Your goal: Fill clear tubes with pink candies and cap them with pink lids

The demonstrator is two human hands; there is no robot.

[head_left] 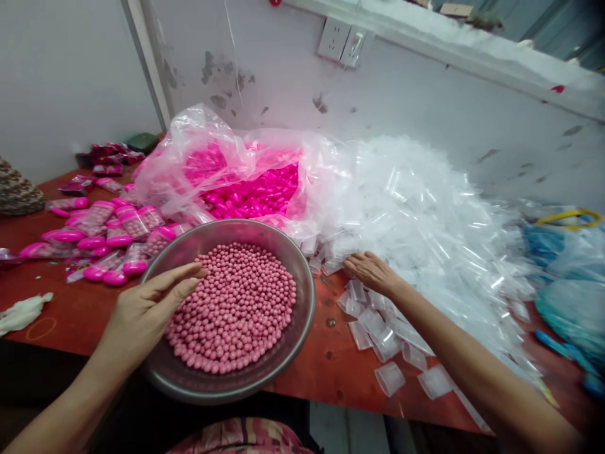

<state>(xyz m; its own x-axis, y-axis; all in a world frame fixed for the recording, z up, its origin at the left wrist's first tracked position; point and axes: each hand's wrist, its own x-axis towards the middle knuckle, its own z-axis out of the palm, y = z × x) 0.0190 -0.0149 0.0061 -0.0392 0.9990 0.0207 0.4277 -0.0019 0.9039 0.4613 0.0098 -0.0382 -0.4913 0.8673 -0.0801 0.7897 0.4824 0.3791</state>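
A wide metal bowl (309, 302) holds many small round pink beads (231, 302). My left hand (149, 309) reaches over the bowl's left side, fingers stretched out and thumb apart from them, with nothing visible between. On the right, my right hand (368, 270) lies at the near left edge of a large heap of clear plastic containers (425, 208). Its fingers are curled down among the containers, so whatever they grip is hidden. Several loose clear containers (390, 378) lie on the table below that hand.
Behind the bowl, an open plastic bag (203, 135) holds bright pink caps (255, 192). Filled containers with pink caps (118, 236) are piled on the left of the red table (326, 372). A white cloth-like piece (26, 312) lies at far left; blue bags (567, 290) sit at right.
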